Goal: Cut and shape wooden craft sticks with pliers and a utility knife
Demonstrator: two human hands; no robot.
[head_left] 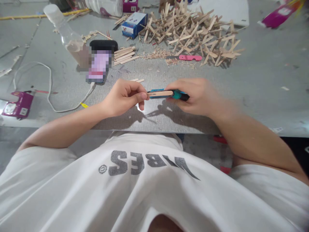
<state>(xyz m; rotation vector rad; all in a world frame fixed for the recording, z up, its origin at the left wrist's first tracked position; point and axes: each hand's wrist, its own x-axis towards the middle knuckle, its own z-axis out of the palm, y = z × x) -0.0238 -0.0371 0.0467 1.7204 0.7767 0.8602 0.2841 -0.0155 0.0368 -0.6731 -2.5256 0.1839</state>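
Note:
Just above the near edge of the table, my left hand (129, 98) pinches the left end of a wooden craft stick (162, 93) between thumb and fingers. My right hand (196, 95) is closed around a hand tool with a teal-and-black handle (180, 95). The tool's blue part lies along the stick, level with it; its exact kind is hard to make out. Loose craft sticks (138, 80) lie on the table behind my left hand.
Toward the back is a big heap of notched-together craft sticks (193, 32), beside a blue box (134, 24). Wood shavings (158, 54) surround a pink-handled knife (190, 57). A phone (98, 66), its white cable (51, 87) and a tilted bottle (74, 48) are at left.

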